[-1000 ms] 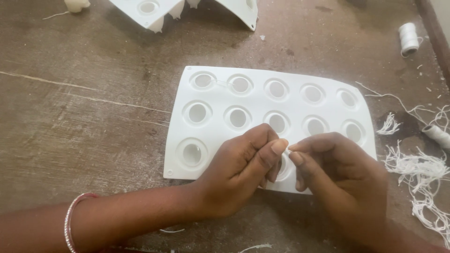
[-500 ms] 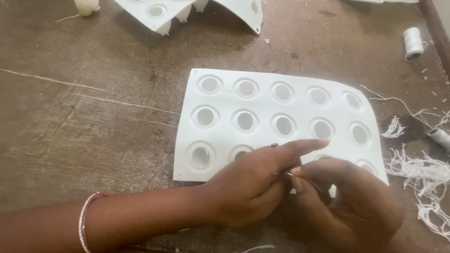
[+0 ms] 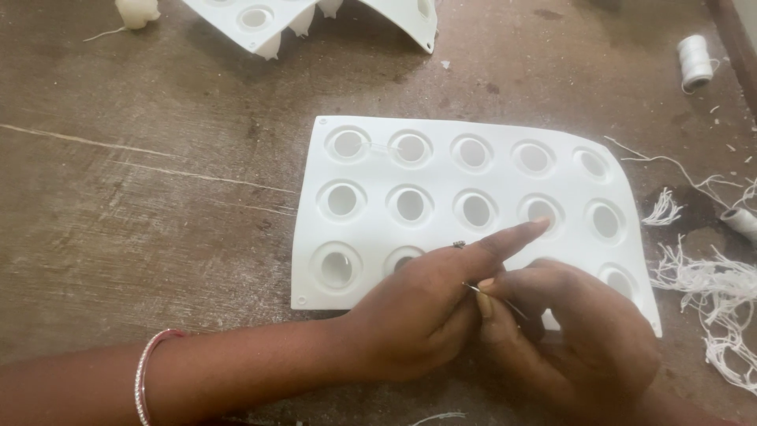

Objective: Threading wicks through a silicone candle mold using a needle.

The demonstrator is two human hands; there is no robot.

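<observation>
A white mould tray [image 3: 378,170] with rows of round cavities lies flat on the wooden table. My left hand [image 3: 430,312] rests over its near edge, index finger stretched out toward a cavity in the middle row. My right hand [image 3: 576,339] sits beside it over the tray's near right part, thumb and fingers pinching a thin metal needle [image 3: 493,298] between both hands. A short white thread piece lies across the far-left cavities. The cavities under my hands are hidden.
A second white mould [image 3: 315,16] lies at the far edge with a wax lump [image 3: 136,11] beside it. Loose white thread strands [image 3: 710,292] pile at the right, near two white thread spools [image 3: 695,61] [image 3: 741,223].
My left index finger has straightened out and now points across the tray. Both hands have slid slightly toward me and to the right, and the needle now shows between them.
</observation>
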